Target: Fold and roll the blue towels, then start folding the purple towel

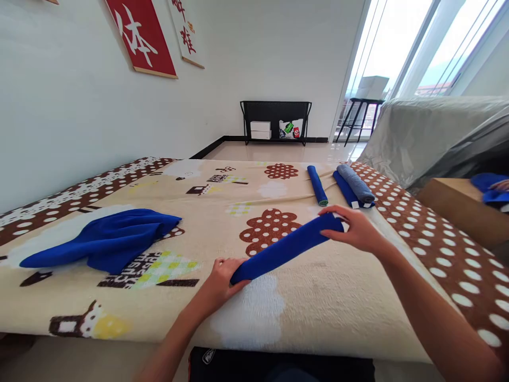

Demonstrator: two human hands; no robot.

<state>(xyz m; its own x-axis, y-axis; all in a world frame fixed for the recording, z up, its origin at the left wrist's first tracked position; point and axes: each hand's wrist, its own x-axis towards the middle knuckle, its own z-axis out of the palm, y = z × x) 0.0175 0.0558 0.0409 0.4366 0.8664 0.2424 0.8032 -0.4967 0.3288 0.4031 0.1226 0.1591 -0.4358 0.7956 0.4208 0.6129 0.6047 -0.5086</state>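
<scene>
A rolled blue towel is held at both ends, tilted with its right end farther away, above the patterned blanket. My left hand is closed round its near left end. The far right end is pinched between thumb and fingers of my right hand. To the left lies a crumpled blue cloth, spread loosely. Beyond my right hand rests a thin blue roll with a green edge at its near end. Beside that are a grey-blue roll and another blue cloth with white tags, lying against each other.
The patterned blanket covers a wide flat surface, bordered by brown polka dots. At right stands a cardboard box, where another person's hand touches blue cloth. A black rack is by the far wall; a plastic-covered piece stands right.
</scene>
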